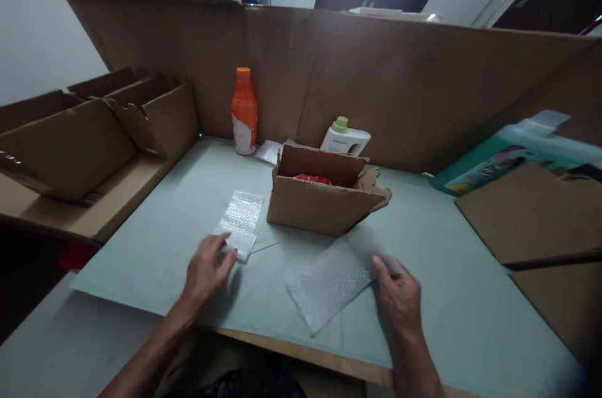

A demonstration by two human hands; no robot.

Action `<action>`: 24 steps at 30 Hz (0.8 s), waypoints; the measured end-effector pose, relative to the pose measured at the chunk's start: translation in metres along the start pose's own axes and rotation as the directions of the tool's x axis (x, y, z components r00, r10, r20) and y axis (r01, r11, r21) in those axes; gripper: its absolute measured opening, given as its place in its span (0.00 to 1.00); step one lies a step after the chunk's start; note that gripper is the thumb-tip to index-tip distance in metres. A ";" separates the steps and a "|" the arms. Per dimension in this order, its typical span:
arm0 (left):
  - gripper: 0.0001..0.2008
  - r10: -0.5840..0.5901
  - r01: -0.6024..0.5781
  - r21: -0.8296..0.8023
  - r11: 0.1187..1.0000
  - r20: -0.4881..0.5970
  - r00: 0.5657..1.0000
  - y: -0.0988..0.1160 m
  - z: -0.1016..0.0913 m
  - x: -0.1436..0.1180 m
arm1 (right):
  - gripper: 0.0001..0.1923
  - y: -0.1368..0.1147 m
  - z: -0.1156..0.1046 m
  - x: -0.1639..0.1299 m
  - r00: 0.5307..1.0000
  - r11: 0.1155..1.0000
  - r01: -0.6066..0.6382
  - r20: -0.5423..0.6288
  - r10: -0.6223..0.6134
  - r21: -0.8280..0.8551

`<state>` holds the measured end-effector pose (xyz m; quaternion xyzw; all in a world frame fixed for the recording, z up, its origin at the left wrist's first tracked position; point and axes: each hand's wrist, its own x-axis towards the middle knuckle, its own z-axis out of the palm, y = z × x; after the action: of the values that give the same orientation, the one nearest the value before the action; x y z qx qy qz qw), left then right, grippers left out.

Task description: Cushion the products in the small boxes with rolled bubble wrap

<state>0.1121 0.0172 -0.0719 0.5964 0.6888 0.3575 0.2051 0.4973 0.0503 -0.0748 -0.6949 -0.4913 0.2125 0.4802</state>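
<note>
My right hand (399, 288) pinches the right edge of a clear bubble wrap sheet (329, 282), which slants over the near part of the table in front of a small cardboard box. My left hand (209, 267) is at the near end of a second, narrower bubble wrap piece (239, 216), its thumb and fingers apart. Whether the left fingertips touch that piece I cannot tell. The open cardboard box (313, 207) stands just beyond the sheet, with a red item (313, 179) partly visible inside it.
Behind the box stand an orange bottle (244, 116) and a white bottle with a green cap (345, 136). Cardboard boxes (75, 147) sit at the left. A jug of green liquid (508, 157) leans at the right beside cardboard (531, 216). A cardboard wall (399, 84) closes the back.
</note>
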 end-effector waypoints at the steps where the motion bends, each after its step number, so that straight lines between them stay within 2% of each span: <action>1: 0.26 -0.005 0.012 0.079 0.997 -0.083 0.997 -0.006 -0.006 0.012 | 0.32 0.004 -0.011 0.007 0.998 0.998 0.006 -0.063 -0.010 -0.057; 3: 0.28 -0.066 0.086 0.175 0.981 -0.119 0.991 -0.014 -0.014 0.033 | 0.40 0.004 -0.027 0.011 0.968 0.988 -0.002 -0.249 -0.038 -0.157; 5: 0.27 -0.143 0.151 0.189 0.970 -0.053 0.988 -0.018 -0.016 0.047 | 0.44 -0.003 -0.036 0.003 0.915 0.980 -0.012 -0.398 -0.069 -0.199; 6: 0.24 -0.164 0.164 0.173 0.971 -0.013 0.986 -0.018 -0.014 0.051 | 0.42 -0.009 -0.036 -0.006 0.906 0.981 -0.009 -0.418 -0.074 -0.194; 7: 0.20 -0.170 0.165 0.151 0.975 0.015 0.985 -0.017 -0.012 0.054 | 0.37 -0.015 -0.032 -0.017 0.917 0.985 0.007 -0.391 -0.076 -0.173; 8: 0.16 -0.166 0.160 0.128 0.979 0.032 0.986 -0.016 -0.010 0.055 | 0.32 -0.020 -0.025 -0.030 0.944 0.989 0.043 -0.319 -0.087 -0.143; 10: 0.12 -0.150 0.146 0.082 0.986 0.050 0.987 -0.013 -0.007 0.053 | 0.23 -0.027 -0.005 -0.052 0.986 0.985 0.162 -0.030 -0.164 -0.062; 11: 0.12 -0.142 0.139 0.059 0.989 0.054 0.988 -0.011 -0.006 0.051 | 0.20 -0.029 0.006 -0.060 0.964 0.974 0.227 0.149 -0.221 -0.022; 12: 0.12 -0.134 0.132 0.036 0.991 0.056 0.989 -0.010 -0.006 0.049 | 0.18 -0.029 0.017 -0.065 0.917 0.960 0.282 0.293 -0.270 0.003; 13: 0.12 -0.128 0.127 0.015 0.992 0.057 0.990 -0.009 -0.006 0.046 | 0.16 -0.030 0.025 -0.066 0.878 0.947 0.321 0.373 -0.299 0.003; 14: 0.13 -0.125 0.125 -0.004 0.992 0.058 0.990 -0.009 -0.008 0.043 | 0.15 -0.032 0.032 -0.063 0.865 0.937 0.348 0.392 -0.313 -0.021; 17: 0.18 -0.140 0.142 -0.039 0.989 0.049 0.989 -0.011 -0.011 0.037 | 0.15 -0.044 0.044 -0.040 0.886 0.920 0.386 0.307 -0.347 -0.072; 18: 0.21 -0.151 0.153 -0.041 0.987 0.043 0.988 -0.012 -0.012 0.036 | 0.15 -0.050 0.048 -0.031 0.871 0.917 0.396 0.342 -0.354 -0.059; 20: 0.25 -0.175 0.176 -0.030 0.984 0.035 0.984 -0.013 -0.009 0.037 | 0.17 -0.063 0.060 -0.012 0.804 0.914 0.403 0.492 -0.334 -0.038; 22: 0.25 -0.185 0.186 -0.015 0.982 0.030 0.982 -0.012 -0.004 0.039 | 0.17 -0.072 0.077 0.004 0.751 0.918 0.394 0.596 -0.285 -0.057; 24: 0.21 -0.173 0.174 -0.022 0.984 0.032 0.984 -0.010 0.002 0.043 | 0.16 -0.074 0.095 0.018 0.746 0.919 0.386 0.614 -0.259 -0.081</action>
<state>0.0979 0.0588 -0.0748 0.5367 0.7305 0.3379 0.2533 0.3965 0.1138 -0.0490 -0.5428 -0.7481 0.2805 0.2589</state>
